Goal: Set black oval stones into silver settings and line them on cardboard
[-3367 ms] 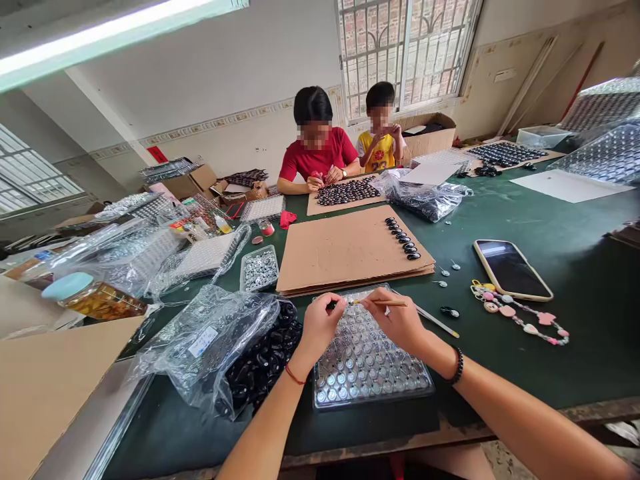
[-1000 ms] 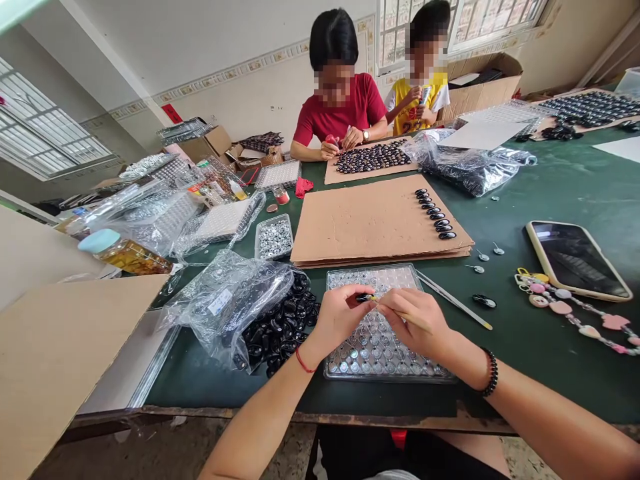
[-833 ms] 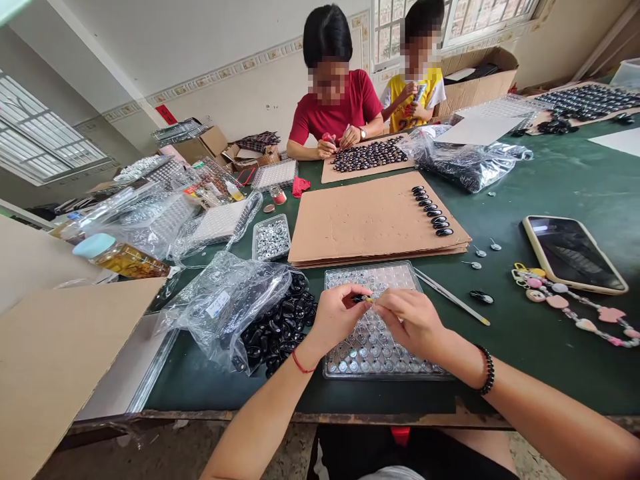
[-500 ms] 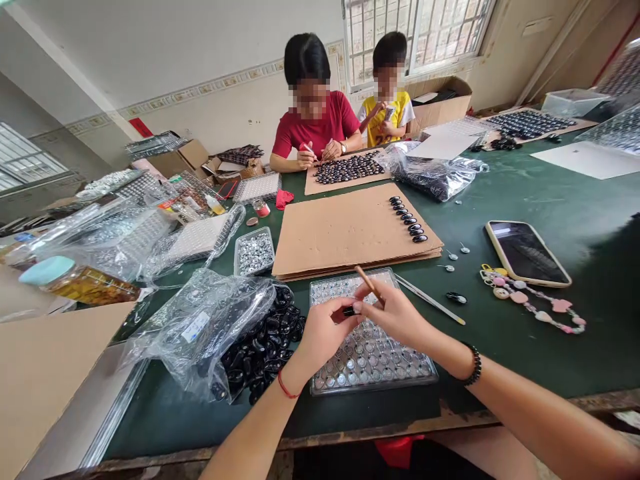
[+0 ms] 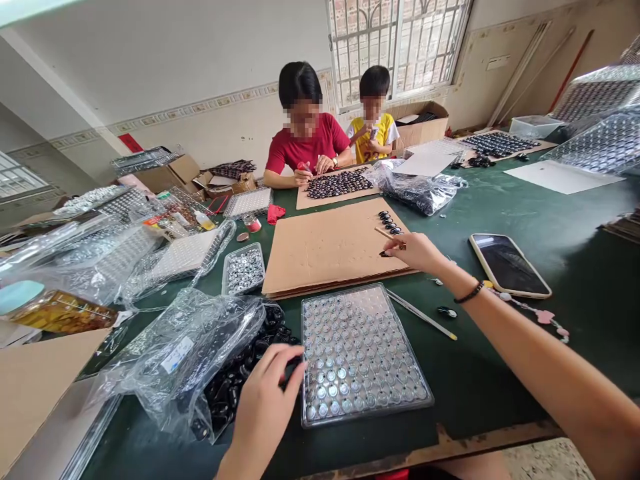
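My right hand (image 5: 421, 253) is over the near right part of a cardboard sheet (image 5: 320, 243). It grips a thin brown stick (image 5: 384, 233) and pinches a small glossy black oval piece (image 5: 385, 254) close to the cardboard. Just beyond the fingers, a short row of similar black oval pieces (image 5: 387, 220) lies along the sheet's right side. My left hand (image 5: 265, 393) has thumb and fingers apart, between a heap of black pieces (image 5: 225, 393) and a clear plastic tray (image 5: 365, 360) holding rows of round, shiny discs. Nothing shows in its grasp.
A clear bag (image 5: 195, 347) partly covers the black heap. Left of the cardboard is a tub of small silvery parts (image 5: 243, 268). White tweezers (image 5: 425, 315), a loose black piece (image 5: 447, 312) and a phone (image 5: 510, 265) lie at right. Two people (image 5: 310, 147) sit across the green table.
My hands have parted. The right moved forward and right onto the cardboard with the stick and black piece; the left drew back left toward the heap and opened. The view shifted slightly.
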The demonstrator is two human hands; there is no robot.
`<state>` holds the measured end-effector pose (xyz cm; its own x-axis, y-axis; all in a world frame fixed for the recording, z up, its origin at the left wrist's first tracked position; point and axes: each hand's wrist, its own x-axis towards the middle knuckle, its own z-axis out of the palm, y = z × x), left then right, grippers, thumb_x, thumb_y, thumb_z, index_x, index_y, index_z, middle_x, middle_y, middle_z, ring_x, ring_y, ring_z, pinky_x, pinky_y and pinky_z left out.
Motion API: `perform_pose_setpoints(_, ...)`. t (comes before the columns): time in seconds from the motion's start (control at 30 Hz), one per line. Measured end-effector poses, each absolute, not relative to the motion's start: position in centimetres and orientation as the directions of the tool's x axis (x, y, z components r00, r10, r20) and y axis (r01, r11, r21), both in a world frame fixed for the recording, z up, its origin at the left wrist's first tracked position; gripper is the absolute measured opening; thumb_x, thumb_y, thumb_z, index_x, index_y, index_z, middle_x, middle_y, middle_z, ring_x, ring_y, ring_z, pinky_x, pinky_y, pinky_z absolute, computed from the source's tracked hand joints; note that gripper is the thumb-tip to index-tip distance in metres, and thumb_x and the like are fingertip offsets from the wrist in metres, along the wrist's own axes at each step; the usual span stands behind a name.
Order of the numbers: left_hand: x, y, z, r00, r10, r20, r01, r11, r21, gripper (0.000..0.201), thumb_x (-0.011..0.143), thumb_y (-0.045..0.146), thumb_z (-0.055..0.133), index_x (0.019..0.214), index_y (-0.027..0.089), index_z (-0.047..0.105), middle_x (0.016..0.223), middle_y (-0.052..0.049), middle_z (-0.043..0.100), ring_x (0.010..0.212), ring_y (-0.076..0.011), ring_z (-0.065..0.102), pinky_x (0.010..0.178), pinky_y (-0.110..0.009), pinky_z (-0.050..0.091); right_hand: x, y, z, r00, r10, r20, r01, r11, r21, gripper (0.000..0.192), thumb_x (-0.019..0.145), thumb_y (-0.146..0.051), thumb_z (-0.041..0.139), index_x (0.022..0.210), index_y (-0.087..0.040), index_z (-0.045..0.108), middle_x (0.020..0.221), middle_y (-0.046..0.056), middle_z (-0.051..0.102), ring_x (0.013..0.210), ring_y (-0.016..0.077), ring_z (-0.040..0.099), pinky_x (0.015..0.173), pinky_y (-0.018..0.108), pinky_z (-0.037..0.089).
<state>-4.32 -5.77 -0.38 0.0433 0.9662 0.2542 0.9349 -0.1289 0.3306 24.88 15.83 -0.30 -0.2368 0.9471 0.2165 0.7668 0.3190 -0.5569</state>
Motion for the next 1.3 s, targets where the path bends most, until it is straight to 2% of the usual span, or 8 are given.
perform_pose_setpoints(0.17,-7.9,-11.3,-3.6,-0.037,0.912,0.409,0.999,0.048,-0.017,0.038,0.075,0.047,0.049,0.097,0.019,0.062,0.084,-0.009,0.052,0.077,-0.0238,0.053,0.069,-0.036,0.043,25.6,17.5,-1.8,-0.331,0.929,0.163,0.821,0.369,-0.435,0.017,0.072,-0.022,0.049,0.075,-0.02,0.066,0.071,0.002,0.064,0.066,0.016,0.054,0.054,0.023,0.035)
perform_pose_setpoints(0.27,-8.3,-12.7,-4.7,-0.099,0.906,0.411,0.983,0.153,-0.1,0.045,0.076,0.049,0.046,0.106,0.018,0.058,0.093,-0.012,0.052,0.081,-0.0269,0.051,0.066,-0.039,0.042,25.7,17.3,-2.3,-0.358,0.92,0.159,0.829,0.392,-0.399,0.019,0.073,-0.02,0.048,0.077,-0.019,0.066,0.077,0.004,0.065,0.072,0.0183,0.055,0.057,0.025,0.036)
perform_pose_setpoints(0.53,-7.8,-10.0,-5.0,-0.072,0.947,0.313,0.997,0.064,0.036,0.032,0.082,0.037,0.043,0.106,0.018,0.055,0.091,-0.009,0.054,0.081,-0.0221,0.056,0.068,-0.031,0.043,25.4,16.0,-2.0,-0.337,0.897,0.287,0.874,0.411,-0.258,0.023,0.081,-0.029,0.044,0.08,-0.02,0.065,0.087,0.005,0.061,0.071,0.0176,0.054,0.052,0.025,0.032)
perform_pose_setpoints(0.8,-7.7,-8.2,-4.6,-0.101,0.914,0.392,0.991,0.056,0.123,0.025,0.086,0.028,0.039,0.098,0.016,0.058,0.084,-0.007,0.06,0.076,-0.0189,0.058,0.07,-0.028,0.042,20.3,9.0,-0.4,-0.425,0.819,0.385,0.563,0.572,-0.596,0.036,0.086,-0.039,0.035,0.072,-0.016,0.059,0.057,0.002,0.053,0.052,0.0134,0.047,0.049,0.023,0.03)
perform_pose_setpoints(0.97,-7.9,-7.5,-3.9,-0.185,0.89,0.417,0.962,0.076,0.264,0.028,0.086,0.029,0.039,0.103,0.017,0.056,0.092,-0.009,0.061,0.084,-0.0204,0.057,0.074,-0.029,0.041,18.8,7.1,-1.2,-0.427,0.851,0.305,0.456,0.494,-0.741,0.043,0.089,-0.041,0.022,0.07,-0.018,0.052,0.052,-0.001,0.047,0.048,0.0129,0.047,0.048,0.022,0.031)
perform_pose_setpoints(1.13,-8.0,-6.9,-3.1,-0.382,0.845,0.374,0.819,0.122,0.56,0.036,0.081,0.033,0.048,0.113,0.018,0.053,0.093,-0.008,0.061,0.081,-0.0199,0.056,0.075,-0.031,0.04,18.9,6.9,-2.0,-0.41,0.88,0.238,0.532,0.443,-0.722,0.025,0.082,-0.041,0.042,0.07,-0.02,0.048,0.053,-0.003,0.048,0.046,0.0111,0.042,0.044,0.021,0.028)
perform_pose_setpoints(1.23,-8.2,-6.0,-1.8,-0.593,0.79,0.154,0.363,0.092,0.927,0.027,0.078,0.033,0.052,0.1,0.019,0.059,0.067,-0.001,0.054,0.06,-0.0119,0.05,0.058,-0.023,0.041,19.0,6.5,-2.3,-0.434,0.871,0.23,0.533,0.454,-0.714,0.02,0.08,-0.037,0.046,0.07,-0.02,0.049,0.054,-0.004,0.049,0.046,0.0108,0.042,0.045,0.021,0.028)
perform_pose_setpoints(1.3,-8.4,-5.0,-0.5,-0.576,0.808,-0.12,-0.194,0.007,0.981,0.018,0.082,0.027,0.047,0.091,0.017,0.059,0.059,0.003,0.045,0.048,-0.0063,0.042,0.046,-0.016,0.037,19.0,6.3,-2.3,-0.437,0.868,0.237,0.544,0.465,-0.698,0.021,0.081,-0.036,0.044,0.07,-0.02,0.05,0.052,-0.003,0.049,0.047,0.0113,0.043,0.045,0.021,0.028)
